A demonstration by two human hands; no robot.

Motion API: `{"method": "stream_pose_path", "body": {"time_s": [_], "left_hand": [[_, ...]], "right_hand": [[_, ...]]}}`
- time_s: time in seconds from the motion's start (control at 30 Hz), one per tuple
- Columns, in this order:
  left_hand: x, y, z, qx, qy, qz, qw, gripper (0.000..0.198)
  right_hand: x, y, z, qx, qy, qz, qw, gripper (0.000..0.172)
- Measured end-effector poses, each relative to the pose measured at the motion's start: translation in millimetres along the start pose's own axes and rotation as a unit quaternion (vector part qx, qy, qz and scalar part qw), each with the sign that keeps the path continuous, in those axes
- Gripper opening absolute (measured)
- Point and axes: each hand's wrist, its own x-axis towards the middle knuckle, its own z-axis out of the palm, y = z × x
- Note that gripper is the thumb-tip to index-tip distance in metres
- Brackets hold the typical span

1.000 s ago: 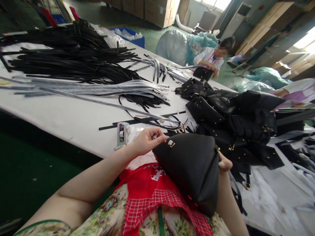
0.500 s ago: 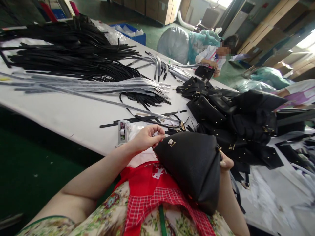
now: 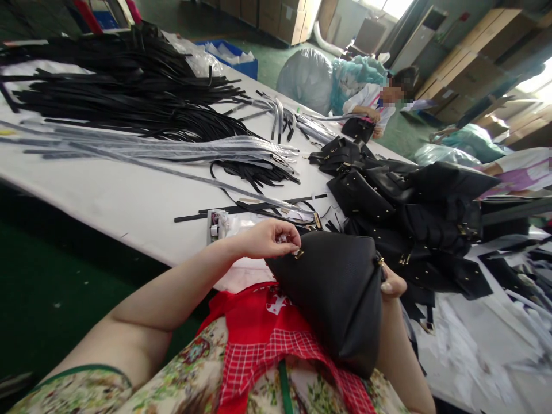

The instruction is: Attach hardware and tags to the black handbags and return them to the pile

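Observation:
A black handbag [image 3: 332, 293] leans tilted against my red apron, over the table's near edge. My right hand [image 3: 392, 283] grips its right side near a gold ring fitting [image 3: 380, 260], with most fingers hidden behind the bag. My left hand [image 3: 282, 240] is closed, thumb and fingertips pinching white wrapping at a small gold clasp [image 3: 299, 253] on the bag's upper left. A crumpled, clear or whitish scrap [image 3: 282, 237] shows inside the curled left fingers. Just behind the bag lies a strap with a gold buckle [image 3: 317, 220].
More black bags [image 3: 405, 201] are heaped to the right. Black straps [image 3: 129, 98] and plastic-wrapped strips [image 3: 172, 149] cover the table's far left. A small box [image 3: 214, 226] sits beside my left wrist. Across the table a person [image 3: 366, 109] handles a black bag; another person's arm shows at right.
My left hand has moved right from the bag's corner to the gold clasp, and its fingertips now cover the white wrapping there. My right hand keeps its grip on the handbag.

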Motion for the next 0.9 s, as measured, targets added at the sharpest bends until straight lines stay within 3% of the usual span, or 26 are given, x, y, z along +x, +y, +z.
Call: {"method": "stream_pose_path", "body": {"time_s": [0.2, 0.4, 0.57, 0.7, 0.77, 0.9], "left_hand": [[9.0, 28.2, -18.4, 0.188, -0.087, -0.014, 0.978, 0.009], [9.9, 42.3, -14.0, 0.308, -0.067, -0.019, 0.949, 0.010], [5.0, 40.5, -7.8, 0.290, -0.027, 0.014, 0.957, 0.012], [-2.4, 36.7, -14.9, 0.266, -0.044, 0.041, 0.962, 0.010], [-10.0, 34.0, -21.2, 0.217, -0.068, 0.036, 0.973, 0.014], [-30.0, 24.4, -30.8, 0.028, -0.108, -0.045, 0.993, 0.027]], "right_hand": [[7.9, 1.5, 16.1, 0.000, -0.024, -0.043, 0.999, 0.065], [9.6, 4.9, 12.8, -0.005, -0.046, -0.040, 0.998, 0.065], [7.6, 8.7, 14.6, -0.010, -0.015, -0.053, 0.998, 0.063], [5.0, 8.5, 15.3, -0.001, -0.009, -0.061, 0.998, 0.062], [2.8, 7.7, 14.0, -0.001, -0.015, -0.056, 0.998, 0.061], [-0.1, 7.6, 10.7, 0.007, -0.032, -0.044, 0.999, 0.059]]}}
